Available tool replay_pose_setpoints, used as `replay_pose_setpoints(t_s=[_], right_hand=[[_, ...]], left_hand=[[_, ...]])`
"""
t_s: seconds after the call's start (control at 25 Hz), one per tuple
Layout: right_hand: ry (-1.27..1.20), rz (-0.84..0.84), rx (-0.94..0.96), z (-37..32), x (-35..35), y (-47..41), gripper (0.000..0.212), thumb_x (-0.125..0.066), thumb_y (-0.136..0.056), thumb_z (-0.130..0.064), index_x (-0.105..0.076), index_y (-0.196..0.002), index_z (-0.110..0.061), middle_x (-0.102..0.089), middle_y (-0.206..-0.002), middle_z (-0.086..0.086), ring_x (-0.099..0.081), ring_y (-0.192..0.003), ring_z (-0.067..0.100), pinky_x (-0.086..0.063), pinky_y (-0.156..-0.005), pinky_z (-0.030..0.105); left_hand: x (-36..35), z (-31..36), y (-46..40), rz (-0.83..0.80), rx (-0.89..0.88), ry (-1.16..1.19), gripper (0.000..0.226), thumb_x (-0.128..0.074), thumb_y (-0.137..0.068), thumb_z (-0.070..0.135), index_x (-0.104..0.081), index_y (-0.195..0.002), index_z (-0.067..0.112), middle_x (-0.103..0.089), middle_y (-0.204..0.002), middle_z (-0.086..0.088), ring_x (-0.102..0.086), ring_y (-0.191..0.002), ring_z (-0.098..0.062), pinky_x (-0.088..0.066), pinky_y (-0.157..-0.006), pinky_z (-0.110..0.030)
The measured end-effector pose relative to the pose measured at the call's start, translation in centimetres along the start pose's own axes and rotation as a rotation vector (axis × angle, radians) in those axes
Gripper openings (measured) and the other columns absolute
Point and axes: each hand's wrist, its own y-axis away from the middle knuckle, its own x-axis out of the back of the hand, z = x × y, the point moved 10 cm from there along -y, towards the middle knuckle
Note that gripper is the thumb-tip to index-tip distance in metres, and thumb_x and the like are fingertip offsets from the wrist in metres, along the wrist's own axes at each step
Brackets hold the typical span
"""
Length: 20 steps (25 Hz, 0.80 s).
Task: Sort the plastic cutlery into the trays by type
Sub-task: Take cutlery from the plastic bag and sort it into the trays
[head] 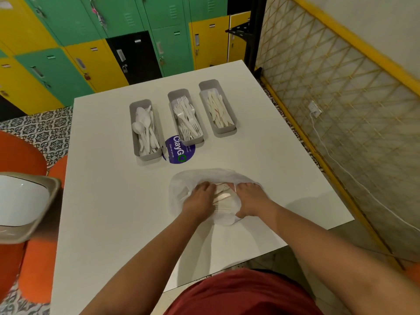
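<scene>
The fingers (205, 186) of both hands sink into the white plastic bag (181, 196), so their grip cannot be told, the cutlery inside (223, 196) (pale, blurred) is indistinct by type, and the round sticker (179, 151) lies partly under two trays.

grey trays (146, 155), white table (113, 201), green-yellow lockers (68, 42)

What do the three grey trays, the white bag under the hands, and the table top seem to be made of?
Grey trays: probably matte moulded plastic, given the rounded corners, uniform colour and lack of shine.
White bag: thin plastic film, translucent and crinkled; cutlery shows through its opening.
Table: smooth white top, likely laminate or painted board; the core is hidden.
</scene>
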Motion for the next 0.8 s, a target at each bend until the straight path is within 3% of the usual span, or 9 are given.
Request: replay_pose_setpoints(t_s=[0.12,0.24,0.48,0.64,0.8], right_hand=[[-0.043,-0.040,0.037,0.2,-0.5,-0.1,0.104,-0.077,-0.067,-0.044,-0.017,-0.148,-0.019,-0.031,-0.150,0.005,-0.031,-0.137,0.023,-0.027,-0.111,0.033],[-0.031,-0.066,0.035,0.5,-0.8,-0.1,0.111,-0.073,-0.069,-0.046,0.001,-0.150,-0.026,-0.021,-0.154,0.006,-0.021,-0.142,0.025,-0.021,-0.115,0.038],[0.003,-0.062,0.035,1.0,-0.7,-0.1,0.106,-0.071,-0.071,-0.049,-0.004,-0.150,-0.025,-0.027,-0.150,0.007,-0.024,-0.140,0.026,-0.021,-0.114,0.038],[0.065,-0.090,0.048,1.0,-0.8,0.0,0.099,-0.066,-0.075,-0.053,-0.007,-0.149,-0.025,-0.032,-0.147,0.008,-0.029,-0.137,0.027,-0.021,-0.113,0.038],[0.082,-0.109,0.028,1.0,-0.6,0.0,0.096,-0.065,-0.076,-0.052,-0.011,-0.149,-0.022,-0.034,-0.144,0.007,-0.030,-0.136,0.025,-0.021,-0.114,0.035]], left_hand=[[-1.0,0.1,-0.1,-0.057,0.023,-0.050,0.049,-0.050,-0.090,0.022,-0.039,-0.137,0.018,-0.042,-0.139,-0.006,-0.041,-0.126,-0.027,-0.037,-0.100,-0.039],[-1.9,0.2,0.1,-0.115,0.048,-0.034,0.039,-0.047,-0.094,0.027,-0.044,-0.130,0.014,-0.046,-0.131,-0.009,-0.044,-0.122,-0.029,-0.037,-0.100,-0.039],[-1.8,0.0,0.8,-0.136,0.091,0.115,0.040,-0.041,-0.096,0.013,-0.040,-0.136,0.009,-0.043,-0.139,-0.013,-0.040,-0.130,-0.028,-0.033,-0.105,-0.034],[-1.0,-0.3,0.7,-0.109,0.057,0.276,0.031,-0.051,-0.093,0.016,-0.053,-0.123,0.009,-0.057,-0.123,-0.009,-0.053,-0.117,-0.027,-0.039,-0.098,-0.031],[1.3,0.2,0.9,-0.024,-0.046,0.384,0.016,-0.050,-0.091,0.006,-0.058,-0.104,0.007,-0.066,-0.104,-0.010,-0.057,-0.095,-0.021,-0.037,-0.075,-0.022]])
